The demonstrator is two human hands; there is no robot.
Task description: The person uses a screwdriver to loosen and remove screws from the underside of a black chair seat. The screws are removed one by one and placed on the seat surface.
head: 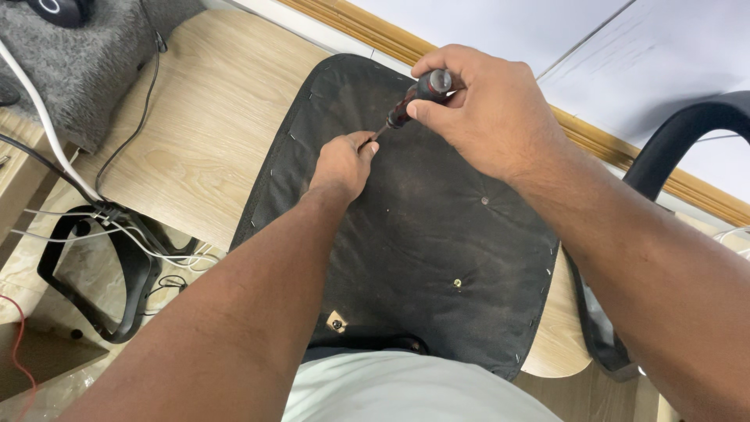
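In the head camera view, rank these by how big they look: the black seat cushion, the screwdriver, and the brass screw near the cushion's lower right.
1. black seat cushion, by far the largest.
2. screwdriver, held in the right hand, tip steadied by the left hand.
3. brass screw, a tiny dot.

No packages, labels, signs or screens

The seat pad (422, 234) lies on the surface (211, 133). Both hands meet at its far part: left hand (342, 164) just left of the screwdriver (412, 98), right hand (484, 109) atop it. Cables (117, 219) lie far left.
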